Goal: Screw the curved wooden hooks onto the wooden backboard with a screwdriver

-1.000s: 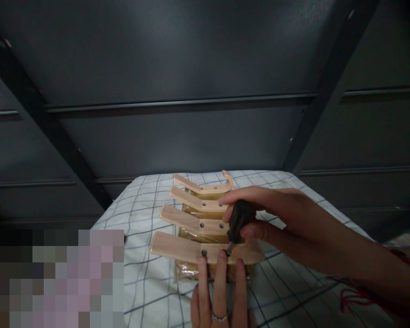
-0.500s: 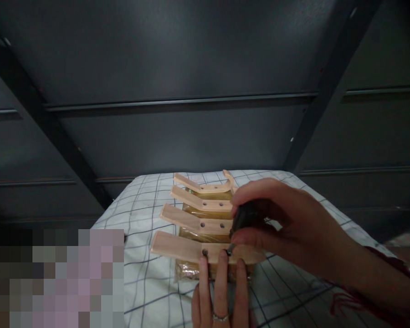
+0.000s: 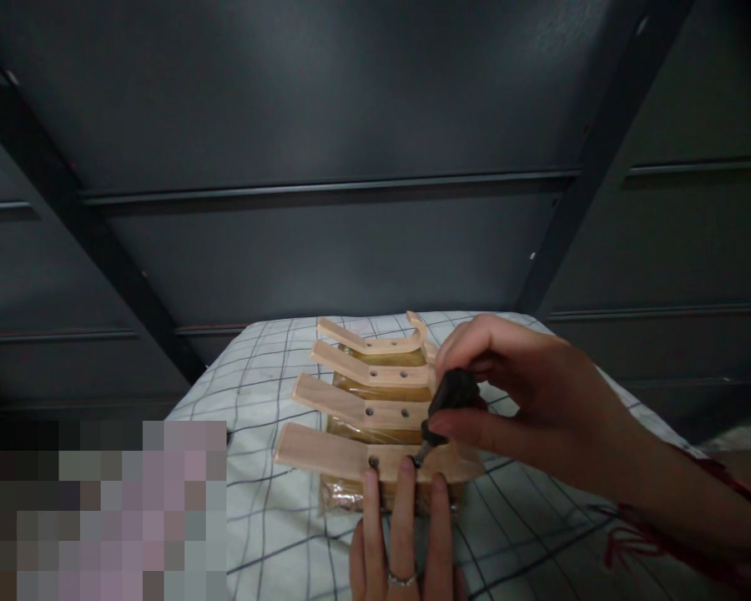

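Between the thumb and fingers of my right hand (image 3: 531, 401) is a stubby black-handled screwdriver (image 3: 451, 397), tilted. Its metal tip meets the right screw hole of the nearest wooden hook (image 3: 331, 451); the screw is hard to make out. My left hand (image 3: 406, 534), wearing a ring, lies with fingers stretched out along this hook's near edge, the middle fingertip beside the screwdriver tip. Several pale wooden hooks lie in a row across a plastic-wrapped brownish board (image 3: 363, 494), each with two dark holes or screws showing. My right hand covers some of the hooks' right ends.
The board rests on a white cloth (image 3: 269, 392) with dark checked lines. Behind it stands a dark grey panel wall (image 3: 325, 259) with metal ribs. A pixelated patch hides the lower left.
My right fingers have shifted up and right around the screwdriver handle, so more of it shows. The tip stays at the same hole. My left hand is almost still.
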Available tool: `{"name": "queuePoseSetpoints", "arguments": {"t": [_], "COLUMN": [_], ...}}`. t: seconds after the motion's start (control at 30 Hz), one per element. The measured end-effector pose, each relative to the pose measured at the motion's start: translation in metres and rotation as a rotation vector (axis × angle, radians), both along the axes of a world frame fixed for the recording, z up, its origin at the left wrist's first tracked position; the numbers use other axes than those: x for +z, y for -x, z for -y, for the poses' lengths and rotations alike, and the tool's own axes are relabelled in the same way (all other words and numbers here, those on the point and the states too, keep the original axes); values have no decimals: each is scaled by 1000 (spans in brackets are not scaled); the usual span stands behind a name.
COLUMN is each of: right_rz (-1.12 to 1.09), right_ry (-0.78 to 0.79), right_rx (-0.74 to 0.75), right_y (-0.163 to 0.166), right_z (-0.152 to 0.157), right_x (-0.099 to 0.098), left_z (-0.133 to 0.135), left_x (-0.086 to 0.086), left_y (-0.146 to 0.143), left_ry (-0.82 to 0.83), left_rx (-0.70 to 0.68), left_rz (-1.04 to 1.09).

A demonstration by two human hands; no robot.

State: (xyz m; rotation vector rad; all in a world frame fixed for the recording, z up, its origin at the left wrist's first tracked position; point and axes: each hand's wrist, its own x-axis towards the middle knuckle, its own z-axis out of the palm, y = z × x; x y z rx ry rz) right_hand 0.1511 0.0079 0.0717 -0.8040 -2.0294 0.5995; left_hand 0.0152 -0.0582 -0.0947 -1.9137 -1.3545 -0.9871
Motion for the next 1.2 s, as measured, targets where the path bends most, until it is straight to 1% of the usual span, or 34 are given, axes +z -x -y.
{"name": "queuePoseSetpoints", "arguments": {"t": [0.1,0.2,0.33,0.5,0.57,0.67,0.8,0.97,1.07,1.2], "right_rz": [-54,-45,71,207,195,116,35,81,149,168], "right_ry": [19,-28,-140,-194,-176,-120,-172,-204,-211,-179], "right_rx": [0,20,67,60,51,13,-2,0,-14,-43], "right_y": [3,3,-5,-12,-10,-5,-1,-5,-9,-10], "right_z": [3,3,1,1,1,1,2,4,4,5], "right_x": [-4,-4,3,9,8,4,1,5,8,9], "left_z": [2,2,0,-3,-3,-1,1,0,0,0], "left_x": [0,0,1,-2,-3,-3,0,-1,-3,-2], "left_y": [3,3,1,-2,-2,0,1,-1,-2,-2], "left_ry": [19,31,2,-38,-33,-4,7,-8,-7,-10], "left_rx": [-1,8,3,-23,-24,-16,-3,4,-12,-7], "left_rz": [-31,-42,-30,27,32,9,-13,17,18,32]}}
